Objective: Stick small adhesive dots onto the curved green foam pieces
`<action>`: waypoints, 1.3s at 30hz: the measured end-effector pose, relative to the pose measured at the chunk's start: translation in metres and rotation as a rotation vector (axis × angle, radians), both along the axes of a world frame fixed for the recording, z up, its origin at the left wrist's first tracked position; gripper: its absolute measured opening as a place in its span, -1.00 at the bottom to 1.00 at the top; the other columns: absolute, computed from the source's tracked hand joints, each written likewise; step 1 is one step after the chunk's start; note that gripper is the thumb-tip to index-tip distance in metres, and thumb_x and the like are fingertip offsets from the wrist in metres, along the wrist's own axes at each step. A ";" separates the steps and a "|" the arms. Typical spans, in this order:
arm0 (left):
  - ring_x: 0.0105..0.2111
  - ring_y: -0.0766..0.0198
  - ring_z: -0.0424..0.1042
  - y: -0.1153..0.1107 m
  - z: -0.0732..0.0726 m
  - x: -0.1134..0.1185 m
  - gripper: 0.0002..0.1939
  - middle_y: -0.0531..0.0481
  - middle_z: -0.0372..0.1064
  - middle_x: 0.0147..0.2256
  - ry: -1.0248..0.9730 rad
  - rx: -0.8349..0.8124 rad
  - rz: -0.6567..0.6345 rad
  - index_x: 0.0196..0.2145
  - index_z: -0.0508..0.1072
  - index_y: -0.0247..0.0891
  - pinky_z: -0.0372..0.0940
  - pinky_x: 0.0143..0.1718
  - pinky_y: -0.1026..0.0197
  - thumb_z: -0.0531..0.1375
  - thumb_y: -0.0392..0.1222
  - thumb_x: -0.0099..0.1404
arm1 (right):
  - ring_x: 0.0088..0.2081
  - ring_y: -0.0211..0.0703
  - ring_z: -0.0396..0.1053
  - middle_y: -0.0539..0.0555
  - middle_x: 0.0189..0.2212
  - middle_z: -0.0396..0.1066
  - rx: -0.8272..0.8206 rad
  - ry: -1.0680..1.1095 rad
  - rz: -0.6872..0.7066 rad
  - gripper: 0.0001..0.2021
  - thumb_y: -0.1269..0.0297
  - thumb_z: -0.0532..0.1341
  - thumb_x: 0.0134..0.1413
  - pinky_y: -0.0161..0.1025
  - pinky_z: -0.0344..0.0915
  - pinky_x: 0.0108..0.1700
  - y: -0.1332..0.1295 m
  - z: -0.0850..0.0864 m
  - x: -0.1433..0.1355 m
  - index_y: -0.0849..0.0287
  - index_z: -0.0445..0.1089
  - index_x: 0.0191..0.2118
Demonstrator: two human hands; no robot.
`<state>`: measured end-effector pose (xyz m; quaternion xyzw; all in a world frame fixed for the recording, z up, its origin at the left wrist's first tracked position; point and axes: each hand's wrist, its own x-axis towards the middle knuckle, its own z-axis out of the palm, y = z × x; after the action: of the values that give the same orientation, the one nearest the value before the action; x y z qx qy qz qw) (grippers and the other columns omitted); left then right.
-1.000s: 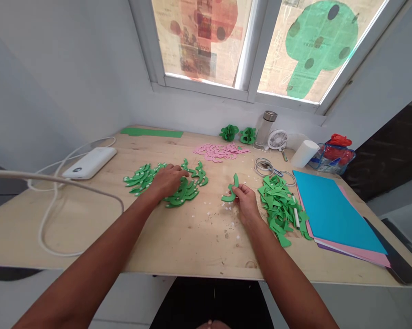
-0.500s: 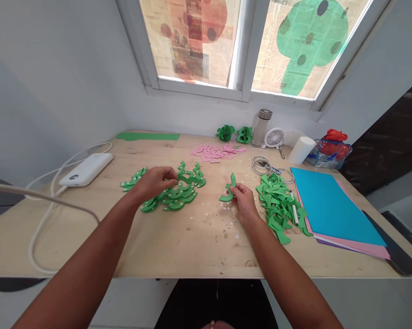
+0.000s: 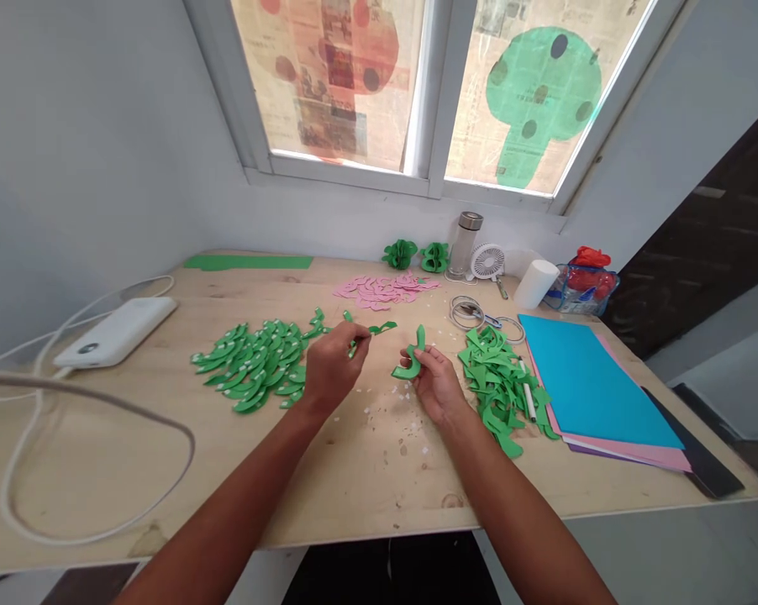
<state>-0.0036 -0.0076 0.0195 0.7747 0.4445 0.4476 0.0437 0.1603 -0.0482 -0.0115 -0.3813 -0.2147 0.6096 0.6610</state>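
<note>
Left hand [image 3: 334, 365] and right hand [image 3: 439, 382] both grasping above the tabletop [image 3: 366, 496]

From where I stand, two forearms [image 3: 511, 496] come in over the tabletop's near edge, and white paper bits [image 3: 424, 450] litter the middle of the wood. The right hand pinches a curved green cutout [image 3: 413, 363] between thumb and fingers. The cutout sits at the fingertips, on the left side of that hand; its upper end points to the far edge, its lower end bends toward the left edge, and its long axis runs mostly near to far. Just right of this hand lies a heap of green scraps [image 3: 496, 378].

The left hand is closed on a second piece [image 3: 382, 328], thin from this side. It juts from the fingertips toward the right edge, tipped slightly to the far edge. The two pieces are near each other, apart. Toward the left edge spreads a pile of green pieces [image 3: 256, 361] with white marks.

Farther off lie pink cutouts [image 3: 382, 290]; behind them, along the far edge, stand two green paper ornaments [image 3: 399, 254], a bottle [image 3: 462, 248] and a white fan [image 3: 487, 262].
</note>
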 end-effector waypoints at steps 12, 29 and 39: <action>-0.26 0.21 0.41 -0.006 -0.026 0.009 -0.84 -0.10 0.49 -0.31 0.155 0.282 -0.353 -0.35 0.40 -0.24 0.30 -0.18 0.14 0.05 -0.38 0.28 | -0.38 -0.22 0.42 0.01 -0.42 0.49 0.065 0.077 0.080 -0.83 0.34 0.36 -0.25 -0.31 0.34 -0.34 -0.001 0.005 -0.002 0.15 0.39 -0.43; -0.14 0.16 0.39 -0.007 -0.028 0.011 -0.88 -0.12 0.47 -0.22 0.097 0.084 -0.500 -0.32 0.45 -0.23 0.29 -0.06 0.06 0.12 -0.33 0.21 | -0.45 -0.26 0.40 -0.01 -0.49 0.49 0.087 0.025 -0.006 -0.86 0.35 0.38 -0.26 -0.34 0.31 -0.35 0.002 0.002 0.001 0.19 0.43 -0.48; -0.24 0.17 0.46 -0.007 -0.019 0.004 -0.88 -0.10 0.49 -0.27 -0.291 -0.426 -0.430 -0.36 0.43 -0.25 0.32 -0.16 0.13 0.13 -0.20 0.18 | -0.43 -0.25 0.40 0.02 -0.45 0.52 0.065 -0.039 -0.019 -0.85 0.32 0.39 -0.28 -0.33 0.31 -0.35 0.002 -0.001 0.001 0.19 0.47 -0.47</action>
<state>0.0009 -0.0148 0.0005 0.7522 0.3434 0.4312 0.3611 0.1610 -0.0460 -0.0125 -0.3735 -0.2436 0.5884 0.6745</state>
